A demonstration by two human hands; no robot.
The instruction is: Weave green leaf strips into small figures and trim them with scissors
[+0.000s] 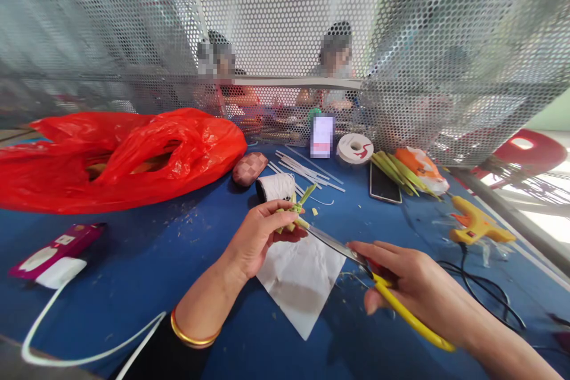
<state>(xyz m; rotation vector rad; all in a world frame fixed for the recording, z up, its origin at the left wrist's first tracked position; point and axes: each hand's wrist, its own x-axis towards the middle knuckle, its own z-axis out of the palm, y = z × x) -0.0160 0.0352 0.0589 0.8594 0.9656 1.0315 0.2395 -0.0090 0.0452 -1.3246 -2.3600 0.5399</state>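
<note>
Between the fingertips of my left hand (262,228) is a small piece of folded green leaf strips (297,208), with one pointed end sticking up. My right hand (405,276) grips a pair of scissors (412,317) with yellow handles. Their metal blades reach left to the lower edge of the leaf piece and touch or nearly touch it. Whether the blades are parted is hard to see. A creased white paper sheet (303,285) lies on the blue table under the work. Just behind my left hand, a spool of white thread (276,187) rests on its side.
A large red plastic bag (196,148) covers the back left, near a patterned case (249,168). White strips (307,169), a ribbon roll (355,149), a phone (385,183) and green leaves (403,172) lie behind. A yellow glue gun (478,221) sits right. People sit beyond a perforated screen (285,6).
</note>
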